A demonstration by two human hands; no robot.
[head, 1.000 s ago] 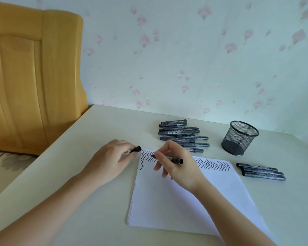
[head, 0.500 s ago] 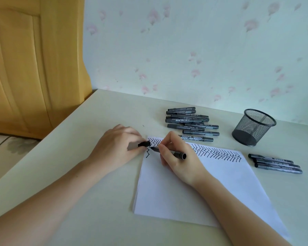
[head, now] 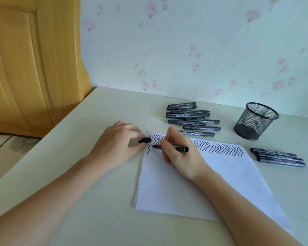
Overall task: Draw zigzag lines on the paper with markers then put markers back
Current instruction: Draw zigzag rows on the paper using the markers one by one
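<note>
Right hand (head: 180, 153) grips grey uncapped marker (head: 174, 147), tip on white paper sheet (head: 194, 183) near zigzag rows, upper left corner. Left hand (head: 117, 144) pinches black marker cap (head: 144, 140) at paper's edge on cream counter (head: 96, 201).

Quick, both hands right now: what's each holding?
Left hand: pinches the marker cap.
Right hand: grips the uncapped marker, tip at the paper.

Right hand (head: 180, 153) grips marker (head: 174, 148) on paper (head: 194, 183); left hand (head: 117, 142) pinches, seemingly, its cap (head: 144, 140).
</note>
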